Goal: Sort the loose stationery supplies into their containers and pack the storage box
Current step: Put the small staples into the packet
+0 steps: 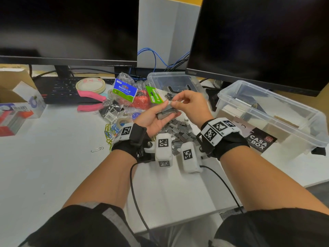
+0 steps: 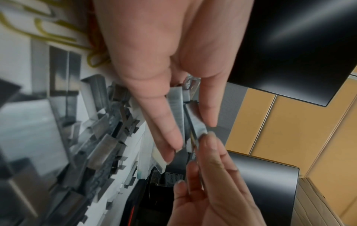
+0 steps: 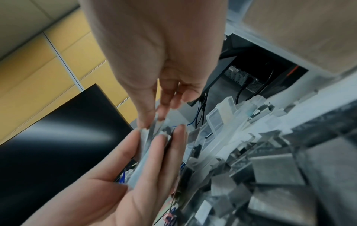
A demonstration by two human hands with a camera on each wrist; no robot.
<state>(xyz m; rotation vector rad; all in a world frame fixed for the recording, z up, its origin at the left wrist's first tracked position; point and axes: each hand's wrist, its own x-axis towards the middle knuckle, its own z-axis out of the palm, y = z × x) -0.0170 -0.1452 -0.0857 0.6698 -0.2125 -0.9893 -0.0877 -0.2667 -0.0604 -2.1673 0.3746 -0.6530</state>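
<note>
Fingertips of the right hand pinch the far end of a staple strip, thumb and forefinger closed on it, while the left hand lies palm up beneath with its fingers nearly straight, cradling a small stack of staple strips (how many, the blur will not let me say). Both hands hang above the desk, just over the heap.

Working down from the biggest things: the large clear storage box sits at about three o'clock from the hands, well apart, with flat items already inside. A smaller clear tub stands at twelve o'clock, just behind the hands. A binder clip bag lies at ten o'clock. Directly below the hands at six o'clock spreads the pile of loose staples, and coloured paper clips lie at eight o'clock beside the left wrist.

As for the risks, as I judge them: the stack rests on an open palm with nothing clamping it, so a tilt of that hand could slide the strips back into the pile. Staple strips are brittle along their glue lines; a hard pinch or a twist at one end may snap the held strip into short pieces, adding to the mess. Misaligned strips could also refuse to fit whatever container awaits them.
</note>
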